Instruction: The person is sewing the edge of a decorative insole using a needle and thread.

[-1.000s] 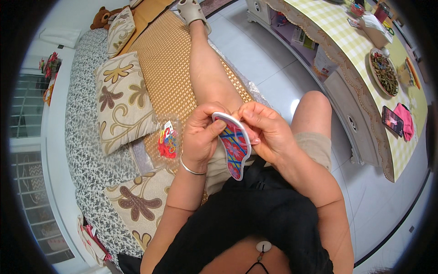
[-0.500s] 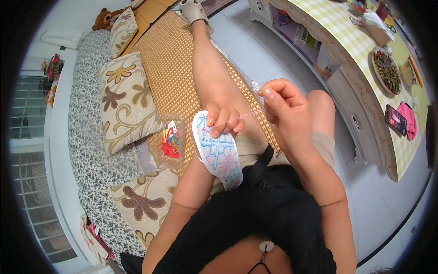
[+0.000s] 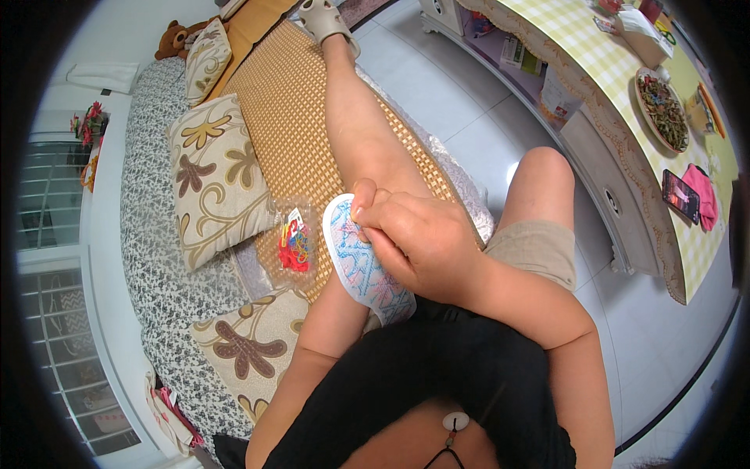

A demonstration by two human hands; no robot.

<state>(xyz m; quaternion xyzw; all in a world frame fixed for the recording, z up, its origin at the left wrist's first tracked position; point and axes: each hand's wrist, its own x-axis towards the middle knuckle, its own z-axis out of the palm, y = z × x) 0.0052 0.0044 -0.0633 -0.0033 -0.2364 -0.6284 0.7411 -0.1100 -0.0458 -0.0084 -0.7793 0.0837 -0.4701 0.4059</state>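
Observation:
A white shoe insole [image 3: 349,262] with blue and pink cross-stitch lies tilted over my lap, its rounded end pointing away from me. My left hand [image 3: 363,191] is closed on that end; most of it is hidden behind the insole and my other hand. Across the insole's upper right edge reaches my right hand [image 3: 430,234], fingers pinched together against the stitched face. Whatever sits between those fingertips is too small or covered to make out. Beside the insole, on the woven mat, rests a clear plastic bag [image 3: 294,242] with red, yellow and blue thread inside.
The woven mat [image 3: 273,86] covers the sofa seat under my outstretched leg. Patterned cushions [image 3: 215,176] lie at the left. On the right stands a table with a checked cloth [image 3: 578,47], holding a plate of food [image 3: 661,109], a phone [image 3: 680,195] and a pink cloth [image 3: 698,205].
My right hand has come left and down from beside the insole onto its stitched face. The pink thread stretched between insole and hand no longer shows. The left hand keeps its hold.

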